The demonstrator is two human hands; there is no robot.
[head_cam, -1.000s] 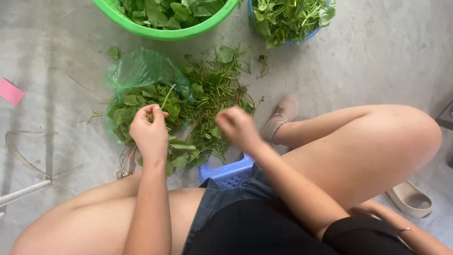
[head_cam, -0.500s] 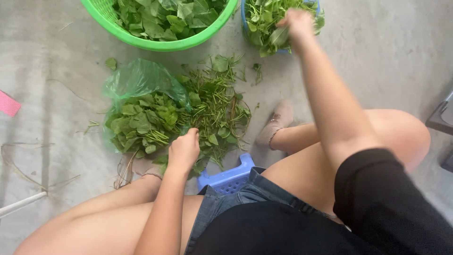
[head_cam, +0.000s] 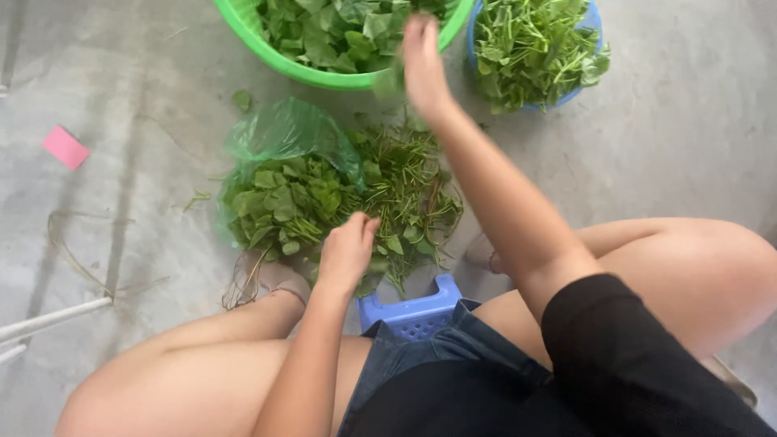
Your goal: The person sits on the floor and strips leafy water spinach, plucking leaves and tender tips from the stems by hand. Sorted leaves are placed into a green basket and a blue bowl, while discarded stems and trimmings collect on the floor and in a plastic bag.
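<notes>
My left hand [head_cam: 348, 249] rests on a pile of leafy green stems [head_cam: 405, 190] on the concrete floor, its fingers curled down into them. Beside the pile, more leaves [head_cam: 279, 202] spill from a green plastic bag [head_cam: 283, 133]. My right hand [head_cam: 421, 65] is stretched far forward and blurred, over the near rim of a green basin [head_cam: 312, 74] full of picked leaves. A smear of green shows at its lower edge. A blue bowl [head_cam: 584, 81] heaped with greens stands just right of that hand.
I sit on a low blue plastic stool [head_cam: 409, 311] with my bare knees out to both sides. A pink scrap [head_cam: 66, 147] lies at the far left, a white rod [head_cam: 48, 318] at the lower left, and dry strands [head_cam: 81, 251] nearby.
My right hand went from the pile up to the blue bowl, then swung left to the green basin's rim. My left hand dropped lower onto the pile.
</notes>
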